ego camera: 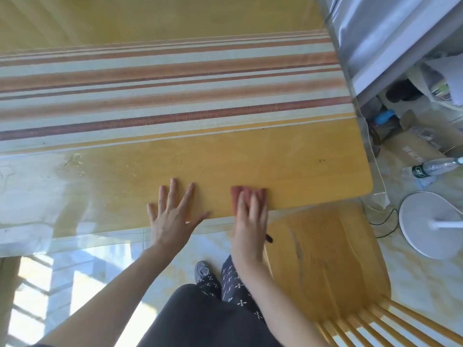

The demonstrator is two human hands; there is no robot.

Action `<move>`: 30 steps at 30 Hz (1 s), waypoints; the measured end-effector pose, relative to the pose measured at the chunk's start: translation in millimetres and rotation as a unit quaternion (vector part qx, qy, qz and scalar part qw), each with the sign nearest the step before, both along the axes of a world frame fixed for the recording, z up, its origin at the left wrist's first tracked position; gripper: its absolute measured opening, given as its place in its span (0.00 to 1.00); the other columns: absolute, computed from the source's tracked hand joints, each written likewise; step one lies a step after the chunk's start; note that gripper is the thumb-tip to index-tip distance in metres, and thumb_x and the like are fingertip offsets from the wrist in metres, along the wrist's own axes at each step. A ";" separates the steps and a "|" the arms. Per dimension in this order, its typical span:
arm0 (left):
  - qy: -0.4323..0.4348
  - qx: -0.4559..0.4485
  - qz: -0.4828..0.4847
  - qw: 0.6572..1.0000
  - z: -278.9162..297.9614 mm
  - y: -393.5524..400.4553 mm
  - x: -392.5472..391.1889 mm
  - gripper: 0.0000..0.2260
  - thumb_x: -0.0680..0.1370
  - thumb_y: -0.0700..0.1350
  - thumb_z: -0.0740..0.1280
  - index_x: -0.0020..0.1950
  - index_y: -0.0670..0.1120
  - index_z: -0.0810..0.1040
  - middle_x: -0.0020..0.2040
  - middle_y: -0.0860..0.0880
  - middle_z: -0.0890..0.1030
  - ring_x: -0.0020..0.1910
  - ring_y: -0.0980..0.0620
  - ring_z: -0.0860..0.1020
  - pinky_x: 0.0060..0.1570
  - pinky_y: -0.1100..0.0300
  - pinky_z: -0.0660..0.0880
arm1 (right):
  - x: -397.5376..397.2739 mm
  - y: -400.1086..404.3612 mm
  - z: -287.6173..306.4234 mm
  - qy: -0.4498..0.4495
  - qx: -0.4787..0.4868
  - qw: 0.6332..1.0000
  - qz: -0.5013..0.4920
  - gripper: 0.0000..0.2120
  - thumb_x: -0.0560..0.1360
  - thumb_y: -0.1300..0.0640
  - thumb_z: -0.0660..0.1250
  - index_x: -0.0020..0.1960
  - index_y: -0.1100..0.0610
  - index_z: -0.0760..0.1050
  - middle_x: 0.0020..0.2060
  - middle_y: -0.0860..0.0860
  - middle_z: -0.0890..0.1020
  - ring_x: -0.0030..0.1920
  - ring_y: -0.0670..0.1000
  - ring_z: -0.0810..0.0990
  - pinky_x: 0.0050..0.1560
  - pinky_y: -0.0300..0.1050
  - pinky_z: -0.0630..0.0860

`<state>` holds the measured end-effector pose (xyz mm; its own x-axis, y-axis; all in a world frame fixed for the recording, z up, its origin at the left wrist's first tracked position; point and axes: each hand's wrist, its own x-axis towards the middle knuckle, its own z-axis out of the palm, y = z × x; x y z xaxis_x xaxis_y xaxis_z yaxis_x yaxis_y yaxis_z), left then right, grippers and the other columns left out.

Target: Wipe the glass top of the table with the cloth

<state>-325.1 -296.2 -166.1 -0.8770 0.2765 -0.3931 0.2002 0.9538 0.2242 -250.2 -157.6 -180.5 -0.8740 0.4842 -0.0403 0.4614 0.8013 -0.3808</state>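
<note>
A glass top (288,156) covers a yellow wooden table with a striped runner (175,81) under the glass. A small reddish-brown cloth (236,196) lies near the table's front edge, right of centre. My right hand (250,219) presses flat on the cloth, fingers covering most of it. My left hand (172,211) rests flat on the glass just left of it, fingers spread, holding nothing. Smudges and glare show on the glass at the left.
A yellow wooden chair (325,261) stands at the table's right front corner, close to my right arm. A white fan base (426,221), a plastic bottle (433,167) and clutter lie on the floor to the right. My legs are below the table edge.
</note>
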 end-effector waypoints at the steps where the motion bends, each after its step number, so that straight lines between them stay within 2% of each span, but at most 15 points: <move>1: 0.007 0.004 0.001 1.000 -0.5 -2.0 1.8 0.36 0.70 0.70 0.49 0.74 0.60 0.46 0.77 0.48 0.41 0.75 0.44 0.41 0.68 0.38 0.48 | 3.5 -13.7 0.4 0.008 -0.002 0.999 0.039 0.34 0.63 0.71 0.70 0.67 0.62 0.66 0.66 0.59 0.70 0.66 0.65 0.65 0.67 0.57 0.63; 5: 0.024 0.017 0.002 1.000 -2.4 -15.9 1.5 0.35 0.71 0.68 0.52 0.74 0.59 0.45 0.77 0.49 0.40 0.75 0.44 0.40 0.69 0.38 0.46 | 5.1 13.6 5.6 0.005 0.031 0.986 0.163 0.32 0.64 0.71 0.67 0.67 0.61 0.67 0.67 0.58 0.70 0.68 0.63 0.64 0.64 0.57 0.68; 8: 0.019 0.010 0.025 0.999 -4.2 -29.2 -6.4 0.35 0.71 0.69 0.53 0.74 0.60 0.47 0.77 0.48 0.40 0.75 0.44 0.40 0.69 0.37 0.46 | -2.7 59.5 7.4 -0.035 0.019 0.996 0.078 0.31 0.68 0.71 0.65 0.70 0.60 0.64 0.70 0.58 0.65 0.70 0.62 0.59 0.61 0.59 0.71; 10: 0.017 -0.001 0.028 0.999 -5.5 -33.4 -8.5 0.35 0.71 0.70 0.52 0.74 0.61 0.47 0.77 0.47 0.42 0.75 0.43 0.42 0.68 0.38 0.48 | -12.8 64.7 5.7 -0.020 0.019 1.000 -0.015 0.27 0.71 0.70 0.63 0.69 0.62 0.64 0.70 0.59 0.64 0.71 0.62 0.57 0.65 0.59 0.67; 12: 0.016 -0.008 0.021 1.000 -7.0 -33.9 -8.1 0.35 0.71 0.70 0.51 0.74 0.61 0.45 0.77 0.47 0.41 0.75 0.43 0.41 0.67 0.38 0.49 | -22.8 40.2 7.9 0.005 0.026 0.999 -0.031 0.27 0.70 0.71 0.65 0.68 0.63 0.66 0.68 0.59 0.67 0.70 0.62 0.59 0.69 0.56 0.61; 13: 0.014 -0.010 0.018 1.000 -7.2 -33.5 -8.0 0.34 0.71 0.70 0.51 0.74 0.61 0.45 0.77 0.47 0.41 0.75 0.43 0.41 0.68 0.38 0.49 | -26.8 21.1 7.6 0.018 0.035 0.999 -0.002 0.27 0.68 0.71 0.67 0.66 0.64 0.68 0.66 0.59 0.70 0.68 0.62 0.62 0.69 0.54 0.61; 15: 0.014 -0.013 0.012 1.000 -6.4 -34.0 -8.7 0.34 0.72 0.70 0.51 0.74 0.61 0.44 0.77 0.47 0.41 0.75 0.43 0.41 0.68 0.39 0.49 | -31.6 -18.2 6.9 0.033 0.035 0.995 0.084 0.27 0.64 0.69 0.69 0.63 0.64 0.71 0.61 0.59 0.75 0.64 0.62 0.68 0.65 0.54 0.67; 17: 0.020 -0.015 0.001 1.000 -5.1 -37.6 -9.6 0.34 0.72 0.70 0.51 0.75 0.60 0.46 0.77 0.47 0.42 0.75 0.44 0.42 0.68 0.42 0.50 | -30.7 -42.6 6.3 0.032 0.028 0.985 0.169 0.25 0.68 0.62 0.68 0.65 0.61 0.70 0.63 0.58 0.74 0.64 0.62 0.69 0.62 0.55 0.71; 20: 0.044 0.014 0.001 0.999 -4.2 -49.8 -14.0 0.35 0.70 0.70 0.49 0.75 0.57 0.52 0.77 0.47 0.49 0.75 0.44 0.49 0.69 0.44 0.53 | -31.0 -29.5 4.0 0.003 0.080 0.963 0.257 0.24 0.75 0.47 0.55 0.68 0.57 0.67 0.66 0.56 0.71 0.64 0.62 0.69 0.56 0.56 0.73; 21: 0.056 0.019 0.006 0.998 -5.5 -55.2 -16.3 0.37 0.70 0.71 0.49 0.75 0.56 0.54 0.77 0.47 0.51 0.75 0.44 0.51 0.69 0.44 0.54 | -32.8 -18.9 3.6 0.004 0.088 0.955 0.284 0.23 0.76 0.47 0.55 0.67 0.56 0.67 0.66 0.57 0.71 0.63 0.62 0.70 0.54 0.57 0.74; 23: 0.074 0.008 0.021 0.997 -9.2 -65.3 -20.0 0.38 0.68 0.75 0.47 0.74 0.57 0.56 0.77 0.46 0.53 0.74 0.41 0.52 0.68 0.43 0.55 | -44.5 1.3 0.1 0.019 0.095 0.947 0.307 0.20 0.74 0.53 0.62 0.66 0.56 0.70 0.62 0.60 0.73 0.59 0.64 0.72 0.49 0.59 0.76; 26: 0.067 -0.016 0.021 0.997 -13.5 -70.8 -22.1 0.39 0.65 0.75 0.42 0.74 0.60 0.53 0.77 0.47 0.51 0.74 0.41 0.51 0.68 0.42 0.54 | -83.9 16.5 -2.6 0.033 0.081 0.967 0.239 0.18 0.74 0.60 0.66 0.63 0.57 0.73 0.59 0.61 0.74 0.52 0.63 0.72 0.43 0.56 0.76; 29: 0.070 -0.023 0.022 0.997 -15.3 -70.2 -21.5 0.38 0.66 0.75 0.44 0.73 0.61 0.54 0.77 0.48 0.53 0.74 0.41 0.52 0.67 0.43 0.55 | -113.0 3.3 -2.7 0.047 0.051 0.990 0.123 0.16 0.74 0.60 0.65 0.61 0.58 0.74 0.56 0.59 0.74 0.47 0.61 0.70 0.43 0.54 0.74; 30: 0.074 -0.022 0.025 0.997 -15.5 -70.1 -21.8 0.38 0.66 0.75 0.45 0.73 0.61 0.55 0.76 0.47 0.55 0.73 0.41 0.54 0.67 0.43 0.57 | -113.0 -8.0 -2.9 0.060 0.050 0.990 0.115 0.16 0.73 0.61 0.66 0.60 0.58 0.74 0.54 0.58 0.75 0.45 0.60 0.70 0.42 0.53 0.74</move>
